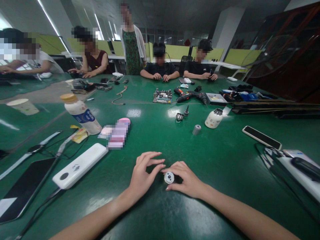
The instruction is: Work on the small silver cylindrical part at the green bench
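Between the thumb and fingers of my right hand point(183, 176) is a small silver metal cylinder point(169, 178), its round end face turned up toward me. That face shows a dark centre and small holes. My left hand point(145, 168) is just to the left, fingers apart and nothing visible in it, its fingertips close to those of my right hand. Farther out on the green table point(155, 133) stands a similar silver cylinder point(196, 129). Beyond it lie a small metal part with rings point(179, 117) and a dark shafted part point(186, 110).
On the left are a white power bank point(81, 165), a bottle point(82, 115) and a tablet point(25, 186). A white flask point(214, 118) and a phone point(261, 137) are on the right. A circuit board point(162, 95) and power drills point(191, 96) lie farther back. Several people are across the table.
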Motion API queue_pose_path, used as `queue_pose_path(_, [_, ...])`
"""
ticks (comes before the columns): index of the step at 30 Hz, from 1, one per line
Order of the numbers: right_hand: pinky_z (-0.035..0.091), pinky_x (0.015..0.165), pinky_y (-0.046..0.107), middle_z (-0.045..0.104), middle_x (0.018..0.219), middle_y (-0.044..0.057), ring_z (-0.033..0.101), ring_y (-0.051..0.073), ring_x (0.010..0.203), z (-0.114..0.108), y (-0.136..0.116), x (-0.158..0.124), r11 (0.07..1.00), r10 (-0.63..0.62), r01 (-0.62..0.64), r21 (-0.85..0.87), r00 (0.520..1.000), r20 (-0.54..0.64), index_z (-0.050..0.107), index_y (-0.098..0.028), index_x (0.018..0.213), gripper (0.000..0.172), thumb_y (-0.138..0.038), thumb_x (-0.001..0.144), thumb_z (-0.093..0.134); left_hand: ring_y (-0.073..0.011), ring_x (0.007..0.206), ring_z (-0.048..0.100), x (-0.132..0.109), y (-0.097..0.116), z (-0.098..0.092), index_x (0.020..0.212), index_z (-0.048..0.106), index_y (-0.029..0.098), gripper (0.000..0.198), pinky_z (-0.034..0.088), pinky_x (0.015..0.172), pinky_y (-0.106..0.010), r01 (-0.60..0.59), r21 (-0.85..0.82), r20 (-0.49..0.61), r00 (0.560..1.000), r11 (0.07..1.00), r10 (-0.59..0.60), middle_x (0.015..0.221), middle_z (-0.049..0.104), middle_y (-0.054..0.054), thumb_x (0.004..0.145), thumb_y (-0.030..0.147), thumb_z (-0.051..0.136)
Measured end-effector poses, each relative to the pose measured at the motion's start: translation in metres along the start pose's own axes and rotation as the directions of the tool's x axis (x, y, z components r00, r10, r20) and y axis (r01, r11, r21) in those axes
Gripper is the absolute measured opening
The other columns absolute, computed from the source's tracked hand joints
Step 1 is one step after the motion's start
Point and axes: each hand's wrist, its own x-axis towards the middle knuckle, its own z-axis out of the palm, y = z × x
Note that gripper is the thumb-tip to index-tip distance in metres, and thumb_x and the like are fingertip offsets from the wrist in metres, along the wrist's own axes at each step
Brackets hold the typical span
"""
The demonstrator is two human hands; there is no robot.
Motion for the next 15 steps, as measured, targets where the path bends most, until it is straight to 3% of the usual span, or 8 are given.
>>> queue_pose_path(3, [0.037, 0.083, 0.035, 0.067, 0.092, 0.005, 0.057, 0.02, 0.092, 0.002, 0.001, -0.001, 1.0, -0.024, 0.024, -0.004, 0.999, -0.033, 0.065, -0.02, 0.103, 0.044, -0.055, 0.078, 0.066, -0.023, 0.098, 0.061, -0.005, 0.017, 0.0, 0.108, 0.062, 0.023, 0.028, 0.042, 0.087, -0.039, -0.103, -0.088, 0.019, 0.994, 0.991, 0.105, 0.09, 0.075, -0.002, 0.081, 0.025, 0.071])
queue_pose_path(5, [0.037, 0.082, 0.035, 0.067, 0.09, 0.006, 0.057, 0.021, 0.091, 0.003, 0.001, -0.001, 0.999, -0.033, 0.033, -0.008, 0.998, -0.047, 0.065, -0.018, 0.098, 0.042, -0.056, 0.08, 0.064, -0.0227, 0.095, 0.062, -0.007, 0.023, 0.0, 0.109, 0.06, 0.023, 0.03, 0.043, 0.086, -0.038, -0.101, -0.103, 0.044, 0.993, 0.989, 0.106, 0.087, 0.076, -0.001, 0.081, 0.024, 0.072])
queue_pose_path(9, [0.037, 0.081, 0.034, 0.067, 0.092, 0.005, 0.057, 0.02, 0.091, 0.002, 0.001, -0.001, 0.999, -0.036, 0.036, -0.006, 0.998, -0.051, 0.064, -0.02, 0.105, 0.043, -0.055, 0.08, 0.064, -0.0212, 0.095, 0.061, -0.009, 0.025, 0.0, 0.109, 0.058, 0.022, 0.033, 0.042, 0.086, -0.036, -0.054, -0.119, 0.092, 0.994, 0.991, 0.065, 0.086, 0.075, 0.0, 0.08, 0.023, 0.073])
queue_pose_path(15, [0.037, 0.084, 0.035, 0.068, 0.098, 0.004, 0.057, 0.02, 0.093, 0.002, 0.001, -0.001, 1.0, -0.028, 0.028, 0.001, 0.999, -0.032, 0.061, -0.023, 0.113, 0.041, -0.048, 0.081, 0.067, -0.0187, 0.093, 0.06, -0.007, 0.028, -0.004, 0.109, 0.06, 0.023, 0.027, 0.042, 0.085, -0.034, -0.084, -0.1, 0.167, 0.981, 0.991, 0.1, 0.098, 0.072, -0.001, 0.083, 0.02, 0.068])
